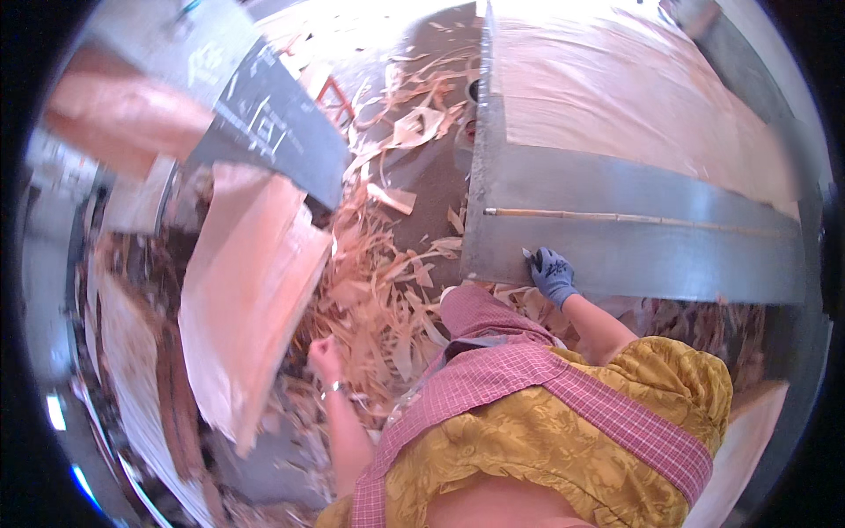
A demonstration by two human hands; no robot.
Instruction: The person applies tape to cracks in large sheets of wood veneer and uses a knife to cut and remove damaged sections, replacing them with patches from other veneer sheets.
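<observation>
My right hand (554, 275), in a grey-blue work glove with dark fingertips, rests at the near edge of a grey metal-topped table (563, 189). Its fingers are curled, and a small pale tip pokes out beside them; what that is I cannot make out. Beyond the hand, a thin bamboo stick (607, 216) lies across the bare metal. Large pinkish sheets of wood veneer (616, 88) cover the far part of the tabletop. My bare left hand (326, 357) is closed low on the left, over loose shavings and beside a stack of veneer sheets (246, 290). Whatever it may hold is hidden.
Curled veneer scraps (378, 308) pile up on the floor between the stack and the table. A dark board with chalk-like marks (280, 123) stands at the far left, near a red frame (334, 99). More veneer sheets (132, 352) lean at the left edge.
</observation>
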